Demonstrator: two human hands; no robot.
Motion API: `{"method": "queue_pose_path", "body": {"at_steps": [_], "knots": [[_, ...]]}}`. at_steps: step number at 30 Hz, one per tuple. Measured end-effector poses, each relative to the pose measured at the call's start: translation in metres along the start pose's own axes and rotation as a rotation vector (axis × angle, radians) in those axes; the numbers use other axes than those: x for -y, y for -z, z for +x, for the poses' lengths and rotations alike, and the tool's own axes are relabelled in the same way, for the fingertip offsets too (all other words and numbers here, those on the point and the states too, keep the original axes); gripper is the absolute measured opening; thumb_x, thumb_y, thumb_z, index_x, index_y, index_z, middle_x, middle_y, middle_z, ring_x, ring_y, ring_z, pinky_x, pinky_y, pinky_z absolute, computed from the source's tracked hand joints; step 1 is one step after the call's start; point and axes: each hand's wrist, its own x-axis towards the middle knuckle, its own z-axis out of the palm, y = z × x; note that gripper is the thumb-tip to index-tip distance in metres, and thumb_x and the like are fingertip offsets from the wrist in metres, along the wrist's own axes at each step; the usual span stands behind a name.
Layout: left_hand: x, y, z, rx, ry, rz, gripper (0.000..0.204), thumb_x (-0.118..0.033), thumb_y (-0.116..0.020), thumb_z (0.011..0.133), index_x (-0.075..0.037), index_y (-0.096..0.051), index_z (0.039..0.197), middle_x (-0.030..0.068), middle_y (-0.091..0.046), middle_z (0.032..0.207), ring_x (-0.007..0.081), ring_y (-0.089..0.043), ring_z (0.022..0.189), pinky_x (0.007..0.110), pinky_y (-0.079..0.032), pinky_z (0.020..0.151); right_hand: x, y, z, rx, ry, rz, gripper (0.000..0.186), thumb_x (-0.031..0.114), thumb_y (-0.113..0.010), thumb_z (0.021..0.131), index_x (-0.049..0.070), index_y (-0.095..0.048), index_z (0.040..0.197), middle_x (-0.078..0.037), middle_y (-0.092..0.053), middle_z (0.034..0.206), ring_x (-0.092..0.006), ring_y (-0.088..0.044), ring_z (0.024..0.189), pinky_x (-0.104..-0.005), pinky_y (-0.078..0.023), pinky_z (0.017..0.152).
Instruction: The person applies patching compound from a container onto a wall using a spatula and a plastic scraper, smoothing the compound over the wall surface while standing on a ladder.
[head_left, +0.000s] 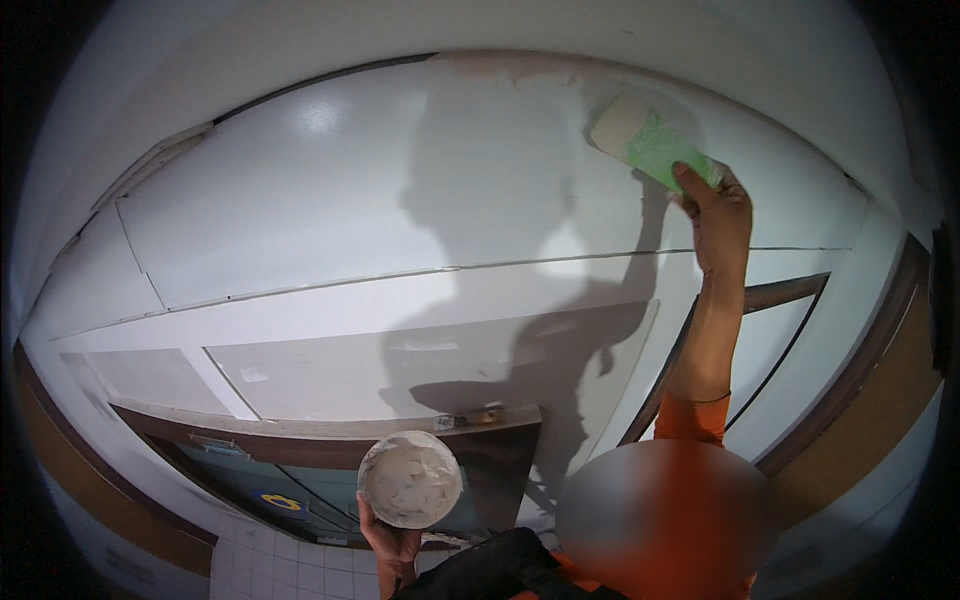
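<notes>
My right hand [715, 210] is raised high on the right, gripping a green scraper [653, 140] with pale putty over its upper part, held against or very near the white wall panel [300, 190]. A faint brownish smear runs along the panel's top edge beside it. Low in the middle, my left hand [385, 535] holds up a round bowl [410, 475] with pale putty coating its inside. My shadow falls across the panel between my hands.
Below the panel are a dark-framed doorway [180, 430] at the lower left and a brown-trimmed opening [785, 290] at the right. Long seams cross the white surface. A tiled floor [255, 560] shows at the bottom left, and brown doors stand at both far sides.
</notes>
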Motion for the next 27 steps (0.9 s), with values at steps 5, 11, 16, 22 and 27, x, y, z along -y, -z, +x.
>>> {"method": "queue_pose_path", "body": {"at_steps": [5,11,16,22,27], "knots": [[0.0,-0.006,0.0,0.003,-0.024,0.068,0.078,-0.063,-0.048,0.104,-0.01,-0.039,0.161,0.0181,-0.046,0.16,0.0413,-0.048,0.144,0.063,-0.044,0.115,-0.004,0.01,0.026,-0.203,0.404,-0.135,0.016,0.013,-0.082,0.093,0.0,-0.073,0.095,-0.005,-0.074,0.085,-0.0078,-0.064,0.071,-0.0239,-0.053,0.069],[-0.002,-0.012,0.001,0.034,0.015,0.019,0.078,-0.063,-0.047,0.105,-0.01,-0.038,0.161,0.0182,-0.045,0.16,0.0416,-0.046,0.145,0.064,-0.042,0.117,0.005,-0.048,0.017,-0.313,0.756,-0.459,0.028,0.029,-0.072,0.101,0.004,-0.064,0.111,-0.01,-0.075,0.088,-0.0155,-0.073,0.074,-0.028,-0.058,0.068],[-0.004,-0.013,0.0,0.037,0.023,-0.013,0.078,-0.062,-0.048,0.105,-0.01,-0.037,0.162,0.0187,-0.044,0.161,0.0416,-0.046,0.146,0.065,-0.042,0.117,0.001,-0.069,0.025,-0.346,0.671,-0.649,0.03,0.029,-0.064,0.103,0.003,-0.065,0.117,-0.017,-0.077,0.092,-0.0308,-0.078,0.076,-0.0381,-0.062,0.069],[-0.003,-0.01,-0.004,0.038,-0.007,0.005,0.077,-0.061,-0.048,0.105,-0.009,-0.037,0.161,0.0191,-0.044,0.161,0.0417,-0.047,0.145,0.064,-0.044,0.116,-0.004,-0.096,0.018,-0.324,0.707,-0.834,0.031,0.018,-0.063,0.101,0.007,-0.07,0.13,-0.016,-0.077,0.089,-0.0332,-0.075,0.075,-0.0436,-0.059,0.07],[-0.001,-0.004,-0.005,0.021,-0.033,-0.02,0.076,-0.06,-0.048,0.106,-0.009,-0.038,0.16,0.019,-0.044,0.16,0.0415,-0.048,0.145,0.062,-0.045,0.116,-0.004,-0.142,0.002,-0.318,0.653,-0.832,0.034,0.013,-0.066,0.098,0.009,-0.069,0.131,-0.016,-0.076,0.092,-0.0324,-0.073,0.084,-0.0458,-0.058,0.07]]}}
